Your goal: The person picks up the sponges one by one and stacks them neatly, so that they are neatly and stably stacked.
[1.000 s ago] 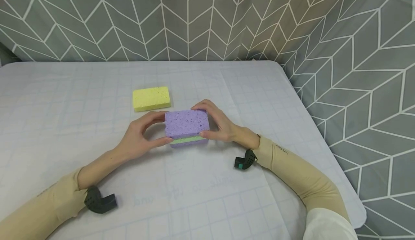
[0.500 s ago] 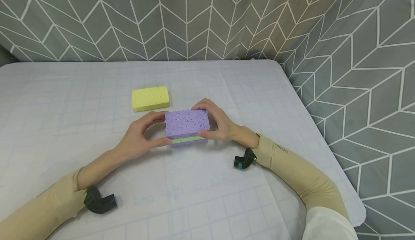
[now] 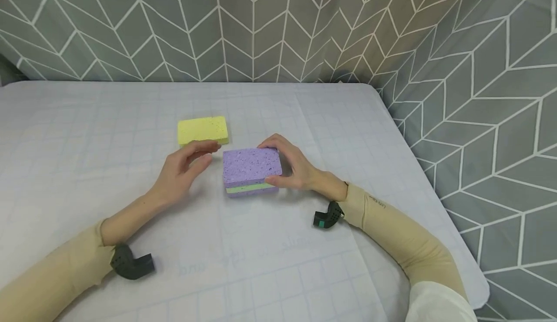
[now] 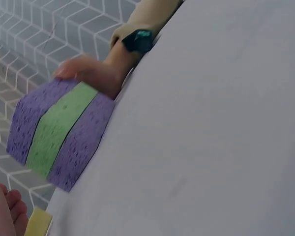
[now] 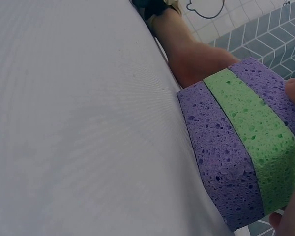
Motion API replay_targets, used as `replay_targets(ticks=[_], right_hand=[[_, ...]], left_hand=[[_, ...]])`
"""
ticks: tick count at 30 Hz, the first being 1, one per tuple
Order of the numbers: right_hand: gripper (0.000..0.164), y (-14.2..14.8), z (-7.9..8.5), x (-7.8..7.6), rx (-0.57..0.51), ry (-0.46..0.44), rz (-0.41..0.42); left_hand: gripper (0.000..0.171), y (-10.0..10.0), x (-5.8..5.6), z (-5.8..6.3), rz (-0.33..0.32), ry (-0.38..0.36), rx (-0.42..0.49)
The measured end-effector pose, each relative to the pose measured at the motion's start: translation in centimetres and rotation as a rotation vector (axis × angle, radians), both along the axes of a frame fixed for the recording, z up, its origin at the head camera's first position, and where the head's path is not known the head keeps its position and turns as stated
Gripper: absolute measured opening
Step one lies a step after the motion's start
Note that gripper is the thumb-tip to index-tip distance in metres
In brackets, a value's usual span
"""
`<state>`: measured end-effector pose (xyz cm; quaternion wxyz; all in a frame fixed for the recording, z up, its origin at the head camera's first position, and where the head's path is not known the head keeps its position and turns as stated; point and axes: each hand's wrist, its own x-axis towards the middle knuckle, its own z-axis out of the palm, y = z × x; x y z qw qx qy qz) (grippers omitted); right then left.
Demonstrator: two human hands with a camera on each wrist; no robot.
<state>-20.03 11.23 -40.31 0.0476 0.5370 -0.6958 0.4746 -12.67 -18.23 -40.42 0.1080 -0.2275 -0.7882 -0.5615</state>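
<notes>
Three sponges stand stacked in the middle of the table: a purple top sponge (image 3: pixel 251 165), a green sponge (image 5: pixel 260 128) between, and a purple bottom sponge (image 5: pixel 214 162) on the cloth. My right hand (image 3: pixel 298 167) holds the stack's right end, thumb on the front side and fingers at the back edge, around the top purple sponge. Left of the stack, my left hand (image 3: pixel 177 169) is apart from it, fingers loosely bent with nothing in them. Its fingers are just in front of a yellow sponge (image 3: pixel 202 129) lying flat and partly cover that sponge's front edge.
A white cloth with a faint grid covers the table (image 3: pixel 278 254). Behind and along the right side hang grey curtains (image 3: pixel 237 27) with white zigzag lines. A black wrist camera (image 3: pixel 328 214) sits on the right forearm, another black wrist camera (image 3: pixel 132 262) on the left.
My left hand has let go of the stack's left end and moved left and slightly back, near the yellow sponge. The right hand and the stack stay where they were.
</notes>
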Motion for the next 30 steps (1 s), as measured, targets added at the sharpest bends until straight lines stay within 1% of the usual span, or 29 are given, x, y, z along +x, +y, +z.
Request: replay_targets(ticks=[4,7,13,16,19,22,24,27,30], right_hand=[[0.070,0.1,-0.1,0.2,-0.003,-0.003,-0.004],[0.070,0.1,-0.1,0.2,-0.005,-0.005,-0.003],[0.071,0.0,0.0,0.3,-0.009,-0.010,0.001],[0.071,0.0,-0.1,0.3,-0.006,-0.010,0.003],[0.071,-0.1,-0.1,0.2,-0.002,-0.007,0.002],[0.071,-0.1,-0.1,0.1,-0.002,-0.002,0.002],[0.070,-0.1,-0.1,0.1,-0.002,-0.001,0.005],[0.070,-0.1,-0.1,0.1,-0.005,0.002,0.007],[0.070,-0.1,-0.1,0.0,-0.005,0.004,0.007]], left_hand=[[0.035,-0.9,-1.0,0.2,0.108,0.002,-0.039],[0.038,-1.7,-1.5,0.2,0.175,0.040,-0.082],[0.045,-3.2,-2.5,0.1,0.259,0.127,-0.112],[0.046,-3.9,-2.8,0.1,0.304,0.145,-0.135],[0.046,-4.4,-3.0,0.0,0.343,0.144,-0.154],[0.046,-4.6,-3.1,0.0,0.372,0.122,-0.181],[0.049,-4.7,-3.1,0.0,0.390,0.087,-0.208],[0.057,-4.7,-3.1,0.1,0.411,0.000,-0.241],[0.068,-4.6,-3.0,0.3,0.426,-0.107,-0.275]])
